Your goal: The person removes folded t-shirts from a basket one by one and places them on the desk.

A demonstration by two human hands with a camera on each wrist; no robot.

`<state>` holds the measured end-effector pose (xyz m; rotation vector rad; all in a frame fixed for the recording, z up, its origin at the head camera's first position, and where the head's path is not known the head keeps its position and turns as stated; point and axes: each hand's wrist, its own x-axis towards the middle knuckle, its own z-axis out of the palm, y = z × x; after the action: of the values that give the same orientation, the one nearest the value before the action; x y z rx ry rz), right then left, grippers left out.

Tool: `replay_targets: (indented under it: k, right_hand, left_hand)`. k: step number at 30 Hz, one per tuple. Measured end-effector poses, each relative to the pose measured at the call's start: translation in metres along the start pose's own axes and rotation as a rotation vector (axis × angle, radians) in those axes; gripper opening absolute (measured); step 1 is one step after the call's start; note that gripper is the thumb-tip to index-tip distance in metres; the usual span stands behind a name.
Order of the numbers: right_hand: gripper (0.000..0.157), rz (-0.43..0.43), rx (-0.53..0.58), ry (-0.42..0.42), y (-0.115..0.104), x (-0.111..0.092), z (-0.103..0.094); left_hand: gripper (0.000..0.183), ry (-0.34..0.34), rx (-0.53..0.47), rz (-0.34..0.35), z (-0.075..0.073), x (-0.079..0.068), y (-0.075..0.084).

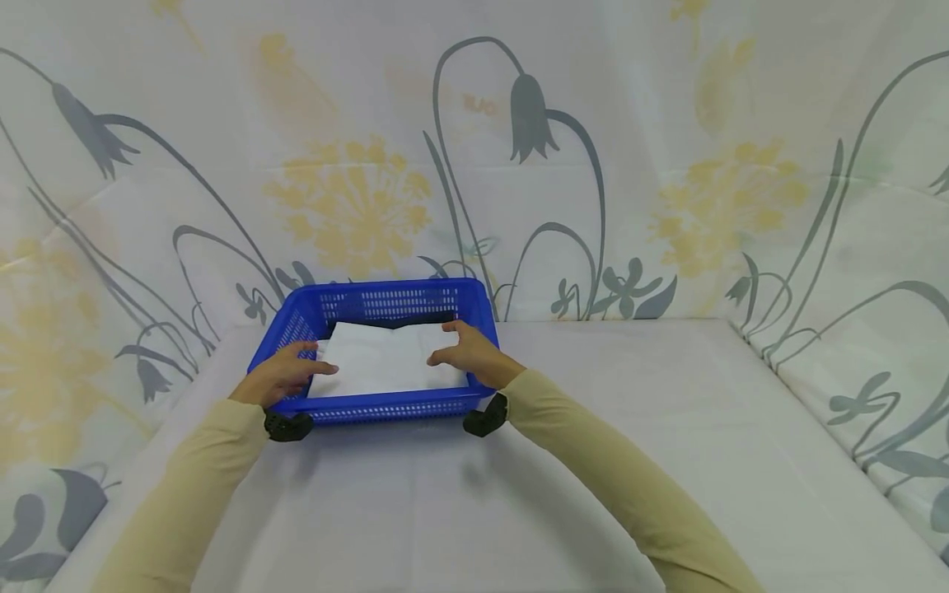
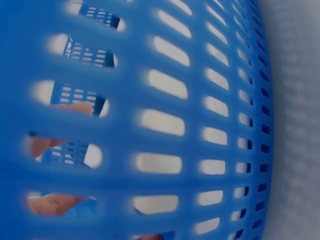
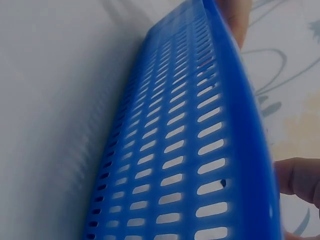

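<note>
A blue perforated plastic basket (image 1: pixel 371 405) stands on the white-covered table. Inside it lies a flat white sheet-like thing (image 1: pixel 385 358) with a crease down its middle; whether it is paper or cloth I cannot tell. My left hand (image 1: pixel 282 372) reaches over the basket's left side, thumb stretched along the sheet's left edge. Over the right side comes my right hand (image 1: pixel 474 352), its thumb and forefinger spread apart above the sheet's right part. Fingers (image 2: pixel 55 204) show through the basket holes in the left wrist view. The basket wall hides much of both hands in the wrist views.
Something dark (image 1: pixel 426 319) shows behind the sheet, against the basket's back wall. A floral curtain (image 1: pixel 630 165) hangs behind and beside the table (image 1: pixel 630 412). A black wrist strap (image 1: pixel 287 426) sits on the left wrist, another (image 1: pixel 486 416) on the right.
</note>
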<state>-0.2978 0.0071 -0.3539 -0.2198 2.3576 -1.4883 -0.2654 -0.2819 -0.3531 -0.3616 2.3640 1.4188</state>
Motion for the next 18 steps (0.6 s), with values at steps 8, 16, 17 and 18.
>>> replay_targets:
  k: [8, 16, 17, 18]
  right_hand:
    - [0.078, 0.036, 0.007, -0.012, 0.0038, 0.0044, 0.0031]
    - [0.082, 0.056, -0.015, -0.041, 0.0033, 0.0082, 0.0061]
    - [0.082, 0.057, -0.024, -0.038, 0.0033, 0.0083, 0.0067]
    - [0.081, 0.056, -0.029, -0.036, 0.0031, 0.0083, 0.0073]
  left_hand:
    - [0.090, -0.021, 0.018, -0.028, 0.0003, 0.0054, -0.0038]
    - [0.086, -0.028, -0.022, -0.022, -0.0008, 0.0058, -0.0031]
    - [0.085, -0.031, -0.029, -0.020, -0.0011, 0.0053, -0.0033]
    - [0.084, -0.032, -0.035, -0.018, -0.0014, 0.0048, -0.0035]
